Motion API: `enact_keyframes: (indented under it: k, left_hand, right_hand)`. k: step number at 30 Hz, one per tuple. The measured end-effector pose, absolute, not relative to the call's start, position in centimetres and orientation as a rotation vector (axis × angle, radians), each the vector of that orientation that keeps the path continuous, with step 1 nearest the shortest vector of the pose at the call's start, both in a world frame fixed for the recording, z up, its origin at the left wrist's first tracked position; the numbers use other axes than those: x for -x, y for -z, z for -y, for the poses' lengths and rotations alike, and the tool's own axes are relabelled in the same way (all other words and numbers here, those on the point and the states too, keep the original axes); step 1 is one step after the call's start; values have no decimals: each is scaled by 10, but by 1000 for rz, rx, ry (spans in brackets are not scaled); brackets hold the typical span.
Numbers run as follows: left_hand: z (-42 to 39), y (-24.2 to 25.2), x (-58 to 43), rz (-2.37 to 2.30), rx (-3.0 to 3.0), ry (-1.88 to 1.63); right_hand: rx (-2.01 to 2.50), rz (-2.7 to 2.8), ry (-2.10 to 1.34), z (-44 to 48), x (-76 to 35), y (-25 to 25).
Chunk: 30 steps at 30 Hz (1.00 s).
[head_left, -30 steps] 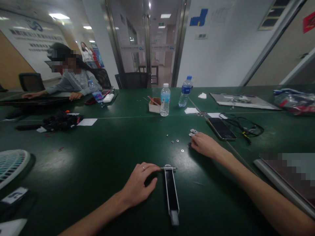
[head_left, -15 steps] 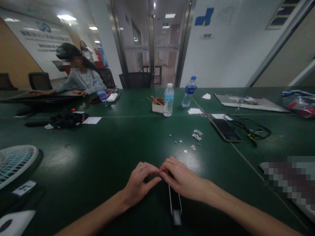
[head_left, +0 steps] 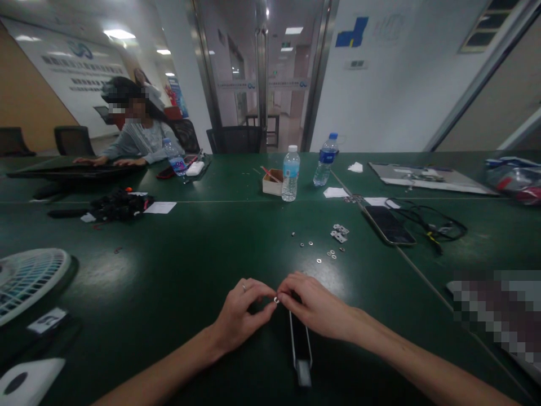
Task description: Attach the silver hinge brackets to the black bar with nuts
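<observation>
A small pale metal ring, like a washer point(head_left: 276, 300), shows between the index finger and thumb of my left hand point(head_left: 242, 309). My right hand point(head_left: 310, 304) is closed in a pinch, its fingertips right against the ring; whatever they grip is too small or hidden to name. Below my right hand lies a narrow, dark piece with pale long edges point(head_left: 301, 343) and a grey block at its near end. Its far end is partly covered by my right hand. Several small metal rings or nuts point(head_left: 332, 254) lie loose beyond my hands, near some flat metal plates with holes point(head_left: 339, 233).
A water bottle point(head_left: 290, 173) stands by a small open box point(head_left: 273, 182), with a second bottle point(head_left: 325, 160) behind. A phone point(head_left: 389, 224) and black cable point(head_left: 439, 223) lie right. At left are a fan point(head_left: 34, 282) and black tangled gear point(head_left: 118, 204). A headset-wearing person point(head_left: 143, 132) sits opposite.
My fingertips have shifted slightly, and the small ring now shows between them. My right hand has moved a little. The seated person's hands have moved.
</observation>
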<state>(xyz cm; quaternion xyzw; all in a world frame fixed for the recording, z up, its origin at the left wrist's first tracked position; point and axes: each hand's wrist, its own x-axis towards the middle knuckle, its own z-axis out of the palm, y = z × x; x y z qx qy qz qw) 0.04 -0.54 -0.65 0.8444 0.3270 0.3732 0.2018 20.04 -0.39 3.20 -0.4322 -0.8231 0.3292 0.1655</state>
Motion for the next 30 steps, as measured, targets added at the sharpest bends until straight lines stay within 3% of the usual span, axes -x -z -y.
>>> enact_keyframes:
  k: [30]
  left_hand:
    - [5,7,-1,-1001,-2337,-994]
  right_hand:
    - [1109,2489,-701,5,-198,-29]
